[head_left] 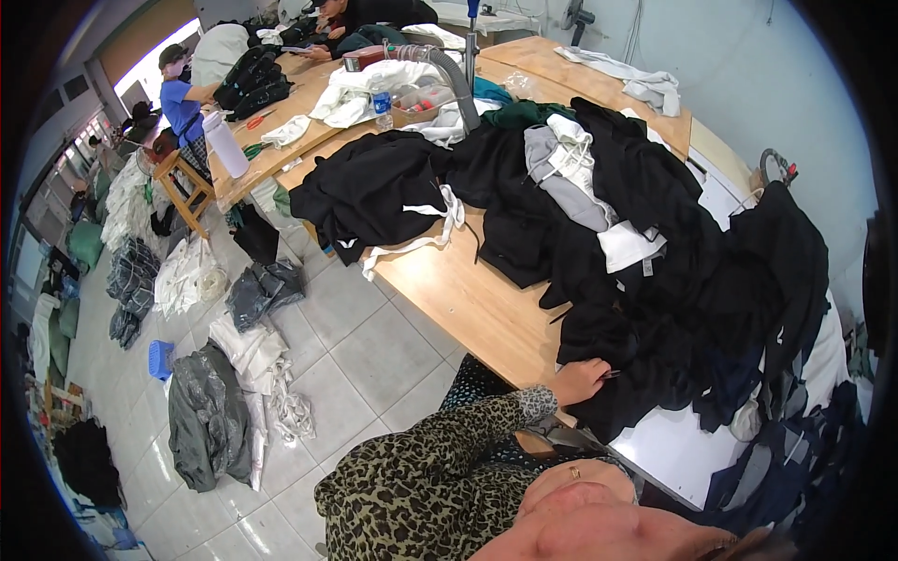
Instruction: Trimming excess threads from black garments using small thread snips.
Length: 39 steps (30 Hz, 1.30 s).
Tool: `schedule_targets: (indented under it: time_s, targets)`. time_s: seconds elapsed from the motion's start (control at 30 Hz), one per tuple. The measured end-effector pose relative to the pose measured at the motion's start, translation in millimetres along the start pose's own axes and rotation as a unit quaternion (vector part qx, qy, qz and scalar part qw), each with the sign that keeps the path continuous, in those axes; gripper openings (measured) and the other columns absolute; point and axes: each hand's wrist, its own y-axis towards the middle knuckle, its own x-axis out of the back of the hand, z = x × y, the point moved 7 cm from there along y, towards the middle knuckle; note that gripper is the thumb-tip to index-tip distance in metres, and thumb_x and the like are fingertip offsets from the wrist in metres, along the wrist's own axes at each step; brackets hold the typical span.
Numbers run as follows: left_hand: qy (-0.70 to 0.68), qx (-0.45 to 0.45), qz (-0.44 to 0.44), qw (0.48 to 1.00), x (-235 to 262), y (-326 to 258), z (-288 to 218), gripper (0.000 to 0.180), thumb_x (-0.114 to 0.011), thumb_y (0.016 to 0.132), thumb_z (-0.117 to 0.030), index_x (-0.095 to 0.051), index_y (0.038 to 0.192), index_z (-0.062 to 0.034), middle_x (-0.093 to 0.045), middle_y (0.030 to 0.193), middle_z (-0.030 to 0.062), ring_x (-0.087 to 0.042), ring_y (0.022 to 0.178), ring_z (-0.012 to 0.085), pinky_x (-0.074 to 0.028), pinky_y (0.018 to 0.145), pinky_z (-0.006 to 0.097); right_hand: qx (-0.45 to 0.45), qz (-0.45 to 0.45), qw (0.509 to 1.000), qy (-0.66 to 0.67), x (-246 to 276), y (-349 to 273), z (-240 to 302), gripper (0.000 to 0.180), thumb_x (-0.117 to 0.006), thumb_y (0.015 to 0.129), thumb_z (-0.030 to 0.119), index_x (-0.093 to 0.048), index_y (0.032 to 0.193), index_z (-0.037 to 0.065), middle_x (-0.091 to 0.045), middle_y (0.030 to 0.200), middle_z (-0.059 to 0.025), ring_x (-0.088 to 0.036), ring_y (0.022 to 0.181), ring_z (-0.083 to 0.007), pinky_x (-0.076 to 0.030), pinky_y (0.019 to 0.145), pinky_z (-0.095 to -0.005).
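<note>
A large pile of black garments (645, 327) covers the right part of the wooden table (468, 290). My left hand (580, 381), below a leopard-print sleeve, rests at the near edge of the pile. Its fingers are pinched together at the black cloth, and a small shiny bit shows at their tips, too small to name. Grey and white cloth pieces (571, 178) lie on top of the pile. Farther left sits another black garment heap (374, 192) with a white strip (412, 245) hanging from it. My right hand is out of view.
A white surface (678, 453) adjoins the table near me, with dark navy cloth (786, 458) beside it. Plastic bags (210, 416) and a blue basket (161, 359) lie on the tiled floor. A white bottle (224, 145) and two co-workers (182, 103) are at the far tables.
</note>
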Motion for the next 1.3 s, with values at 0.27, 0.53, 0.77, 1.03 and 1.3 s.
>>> schedule_targets:
  time_s: [0.27, 0.53, 0.77, 1.03, 1.3]
  targets:
    - [-0.001, -0.009, 0.014, 1.000, -7.5, 2.2, -3.6, 0.018, -0.060, 0.077, -0.010, -0.052, 0.092, -0.0047, -0.056, 0.084, 0.0134, -0.059, 0.075, 0.0314, -0.050, 0.063, 0.038, -0.038, -0.005, 0.999, -0.006, 1.3, -13.4, 2.6, 0.017, -0.057, 0.085, 0.001, -0.059, 0.092, -0.015, -0.061, 0.093, -0.0275, -0.063, 0.081, -0.0417, -0.053, 0.067, -0.0454]
    - [-0.217, 0.157, -0.040, 0.963, 33.4, 3.8, -17.0, 0.027, -0.064, 0.080, -0.007, -0.057, 0.105, -0.0021, -0.055, 0.088, 0.0079, -0.057, 0.078, 0.0155, -0.047, 0.070, 0.026, -0.233, -0.333, 0.803, -0.435, 121.6, -61.8, 23.7, 0.021, -0.058, 0.082, 0.002, -0.058, 0.102, -0.001, -0.061, 0.086, -0.0107, -0.056, 0.074, -0.0144, -0.045, 0.066, -0.0252]
    - [-0.332, -0.190, -0.040, 0.923, 78.1, 67.0, -205.8, 0.014, -0.065, 0.078, -0.003, -0.057, 0.089, -0.0032, -0.053, 0.087, 0.0098, -0.057, 0.065, 0.0248, -0.047, 0.055, 0.029, -0.285, -0.152, 0.300, -0.897, 310.8, -115.7, 35.4, 0.050, -0.059, 0.074, 0.001, -0.048, 0.123, 0.005, -0.049, 0.118, -0.0126, -0.046, 0.114, -0.0299, -0.040, 0.094, -0.0379]
    - [-0.291, -0.135, 0.026, 0.947, 74.6, 102.3, -244.3, 0.022, -0.062, 0.084, -0.018, -0.049, 0.090, -0.0014, -0.048, 0.086, 0.0113, -0.056, 0.073, 0.0328, -0.044, 0.063, 0.040, -0.357, -0.134, 0.040, -0.924, 350.0, -164.1, 101.2, 0.057, -0.050, 0.079, 0.005, -0.039, 0.134, 0.014, -0.043, 0.131, -0.0058, -0.038, 0.126, -0.0256, -0.033, 0.099, -0.0387]
    - [-0.400, -0.149, 0.044, 0.903, 80.1, 97.9, -258.4, 0.024, -0.065, 0.081, -0.017, -0.047, 0.085, -0.0022, -0.047, 0.085, 0.0116, -0.054, 0.067, 0.0301, -0.041, 0.059, 0.039, -0.356, -0.166, -0.059, -0.918, 347.5, -170.7, 164.2, 0.062, -0.051, 0.082, 0.006, -0.032, 0.140, 0.017, -0.039, 0.136, -0.0051, -0.034, 0.129, -0.0252, -0.033, 0.101, -0.0433]
